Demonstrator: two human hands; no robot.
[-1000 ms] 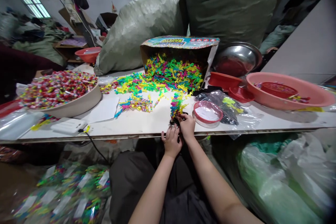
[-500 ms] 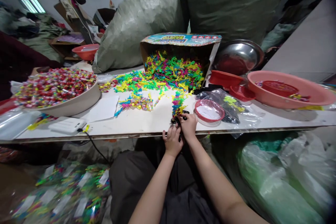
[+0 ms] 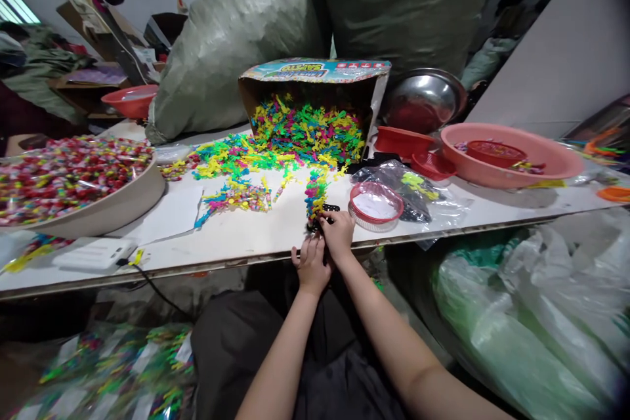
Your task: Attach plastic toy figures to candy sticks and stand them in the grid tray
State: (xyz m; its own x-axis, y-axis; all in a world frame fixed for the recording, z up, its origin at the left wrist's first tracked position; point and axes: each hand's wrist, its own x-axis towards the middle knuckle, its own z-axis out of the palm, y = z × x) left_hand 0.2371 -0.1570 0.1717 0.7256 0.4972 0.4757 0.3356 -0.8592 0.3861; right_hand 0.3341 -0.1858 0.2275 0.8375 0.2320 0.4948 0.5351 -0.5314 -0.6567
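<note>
My right hand [image 3: 338, 233] is bent in a pinch at the front of a black perforated holder [image 3: 331, 209]; whatever its fingertips hold is too small to make out. Just left of it, at the table's front edge, my left hand [image 3: 314, 268] has its fingers curled together, and what lies under them is hidden. Beyond both hands stretches a narrow row of small colourful plastic figures [image 3: 316, 187], in blue, pink, yellow and green. A short pile of wrapped candies and figures [image 3: 241, 197] lies to the left.
A printed carton [image 3: 315, 67] spills more figures behind. At left stand a wide tub of candies [image 3: 142, 191] and a white power strip [image 3: 93, 254]. A red-rimmed basket [image 3: 377, 213], a clear bag [image 3: 443, 207] and a pink basin [image 3: 561, 167] are on the right.
The view has turned slightly, so the table things sit further left in the picture. Both hands stay close together at the black holder, with little visible change of grip.
</note>
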